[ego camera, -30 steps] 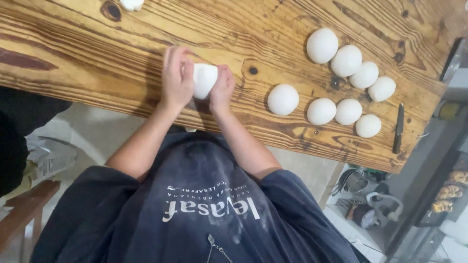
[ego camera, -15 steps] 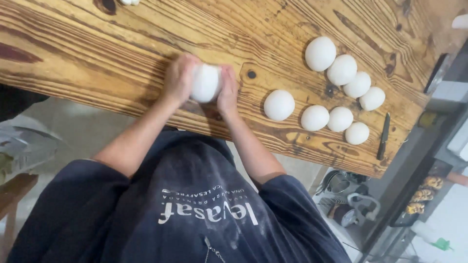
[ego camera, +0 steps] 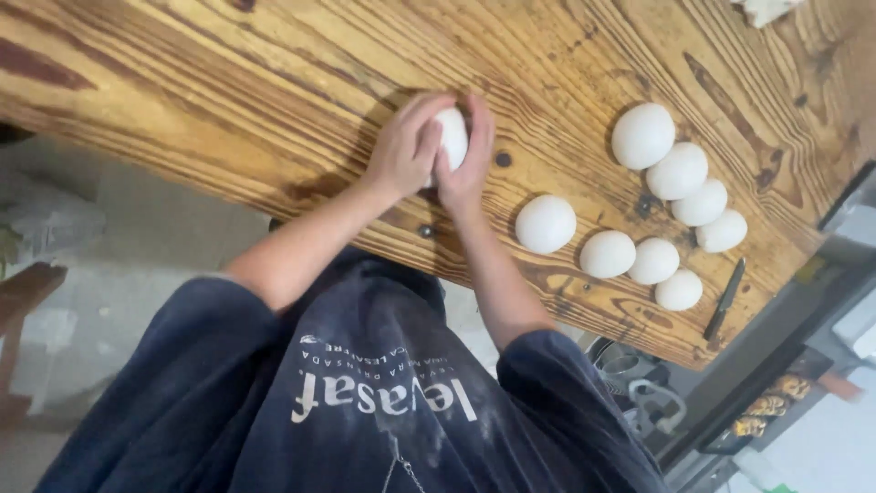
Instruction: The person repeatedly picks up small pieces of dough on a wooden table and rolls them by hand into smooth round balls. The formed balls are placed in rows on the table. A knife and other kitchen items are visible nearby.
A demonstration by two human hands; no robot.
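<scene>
Rolling dough ball (ego camera: 451,137) on the bench (ego camera: 228,82) | left hand (ego camera: 401,151) and right hand (ego camera: 465,155) cup it, fingers curled tight around | keep your pressure even (eight finished balls (ego camera: 546,224) sit right).

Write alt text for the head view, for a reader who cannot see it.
Both hands, left hand and right hand, cup a white dough ball on a wooden table. Eight finished dough balls lie to the right, with a dark knife by the table's edge.
</scene>
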